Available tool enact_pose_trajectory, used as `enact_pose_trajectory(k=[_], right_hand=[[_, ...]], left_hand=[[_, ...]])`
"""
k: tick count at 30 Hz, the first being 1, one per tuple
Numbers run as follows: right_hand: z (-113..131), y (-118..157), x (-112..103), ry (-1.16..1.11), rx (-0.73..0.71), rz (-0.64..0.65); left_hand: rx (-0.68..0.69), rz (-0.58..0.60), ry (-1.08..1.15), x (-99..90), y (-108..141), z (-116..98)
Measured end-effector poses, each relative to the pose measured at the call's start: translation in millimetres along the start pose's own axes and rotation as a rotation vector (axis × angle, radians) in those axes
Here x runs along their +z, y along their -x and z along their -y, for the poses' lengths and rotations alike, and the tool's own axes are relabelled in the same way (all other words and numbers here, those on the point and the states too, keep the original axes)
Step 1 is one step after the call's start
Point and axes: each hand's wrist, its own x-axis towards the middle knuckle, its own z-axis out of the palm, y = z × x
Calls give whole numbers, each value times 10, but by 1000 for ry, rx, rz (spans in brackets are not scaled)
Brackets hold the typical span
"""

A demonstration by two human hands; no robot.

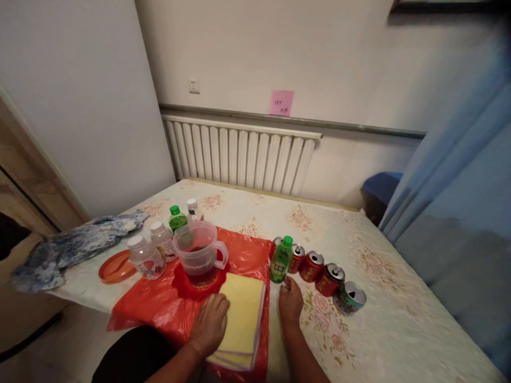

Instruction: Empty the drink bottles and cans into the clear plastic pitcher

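My left hand (211, 322) rests at the left edge of a stack of yellow cloths (241, 314), fingers drawn together; whether anything is under them is hidden. The cloths lie on a red plastic sheet (141, 303). My right hand (291, 302) is curled on the table just in front of a green-capped bottle (281, 261), and what it holds, if anything, is too small to name. Behind my left hand a clear plastic jug (196, 254) with dark liquid stands in a red scalloped dish (181, 284).
Red cans (311, 267) and a green can (349, 299) stand in a row at the right. Clear bottles (147, 260), another green bottle (176, 219) and an orange lid (117, 267) are at the left, near a crumpled blue-white cloth (80, 247). A radiator (243, 154) lines the wall.
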Motion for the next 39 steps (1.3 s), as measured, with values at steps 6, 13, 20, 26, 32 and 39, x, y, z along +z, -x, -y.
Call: enact_pose_trajectory(k=[6, 13, 20, 26, 32, 39], right_hand=[[9, 18, -16, 24, -13, 0], [-8, 20, -17, 39, -24, 25], [-22, 25, -18, 60, -34, 56], [-35, 28, -30, 100, -26, 77], [-43, 35, -58, 144, -9, 113], [-41, 54, -77, 198, 23, 143]], left_hand=[[25, -1, -53, 40, 2, 18], [21, -9, -96, 36, -7, -2], [6, 32, -117, 35, -7, -19], [-17, 58, -148, 60, -6, -14], [-55, 62, -167, 81, 36, -19], [-87, 65, -180, 100, 68, -8]])
